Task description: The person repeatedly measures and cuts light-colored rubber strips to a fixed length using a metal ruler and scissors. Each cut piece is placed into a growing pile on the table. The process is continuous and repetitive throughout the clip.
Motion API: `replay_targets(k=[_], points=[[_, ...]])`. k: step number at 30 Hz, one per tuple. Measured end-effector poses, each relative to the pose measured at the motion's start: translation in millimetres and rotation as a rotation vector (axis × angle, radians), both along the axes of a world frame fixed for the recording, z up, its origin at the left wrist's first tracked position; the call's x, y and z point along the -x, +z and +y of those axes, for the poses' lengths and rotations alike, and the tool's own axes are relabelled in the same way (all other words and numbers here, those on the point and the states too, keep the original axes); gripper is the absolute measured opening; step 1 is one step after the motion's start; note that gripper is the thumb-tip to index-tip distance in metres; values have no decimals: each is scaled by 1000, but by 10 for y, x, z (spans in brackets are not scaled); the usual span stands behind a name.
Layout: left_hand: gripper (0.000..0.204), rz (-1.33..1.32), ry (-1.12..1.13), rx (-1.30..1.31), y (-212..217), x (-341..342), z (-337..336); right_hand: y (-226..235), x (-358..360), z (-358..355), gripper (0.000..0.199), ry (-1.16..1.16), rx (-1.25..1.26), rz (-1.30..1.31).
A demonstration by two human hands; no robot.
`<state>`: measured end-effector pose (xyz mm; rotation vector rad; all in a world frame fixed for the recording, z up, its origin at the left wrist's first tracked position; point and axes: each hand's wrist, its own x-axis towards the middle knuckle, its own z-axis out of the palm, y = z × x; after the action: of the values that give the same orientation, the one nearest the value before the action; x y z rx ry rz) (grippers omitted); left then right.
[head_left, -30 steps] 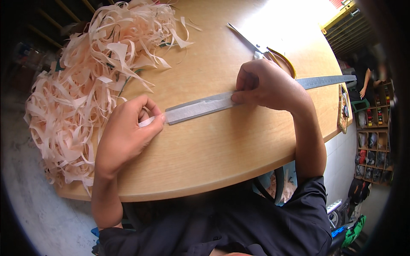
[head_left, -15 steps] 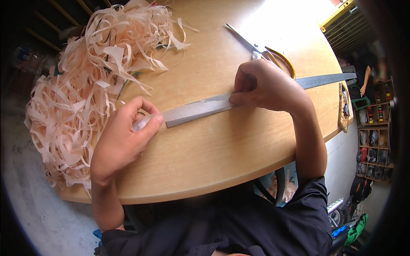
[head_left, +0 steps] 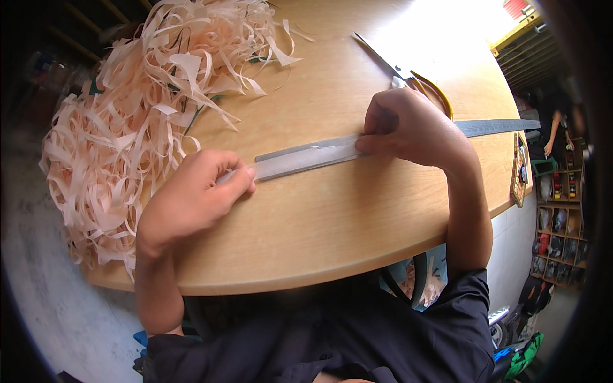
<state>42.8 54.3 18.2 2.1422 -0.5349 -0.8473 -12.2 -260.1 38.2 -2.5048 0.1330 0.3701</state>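
A large heap of pale peach paper strips (head_left: 134, 121) covers the left part of the round wooden table (head_left: 332, 223), spilling over its edge. Just beside it, the left hand (head_left: 191, 198) pinches the near end of a pale strip (head_left: 300, 163) that lies along a long steel ruler (head_left: 491, 127). The right hand (head_left: 408, 127), fingers curled down, presses strip and ruler against the tabletop, hiding the ruler's middle. Behind that hand lie scissors with yellow handles (head_left: 408, 73), partly covered by it. At the far right, shelves (head_left: 555, 210) hold small items too blurred to identify.
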Motion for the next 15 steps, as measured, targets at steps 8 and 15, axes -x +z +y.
replay_targets(k=[8,15], points=[[37,42,23,-156,162,-34,-158,-18,-7,-11,26,25,6,-29],[35,24,46,-143,157,-36,-212,-13,1,-12,27,22,-4,-27]])
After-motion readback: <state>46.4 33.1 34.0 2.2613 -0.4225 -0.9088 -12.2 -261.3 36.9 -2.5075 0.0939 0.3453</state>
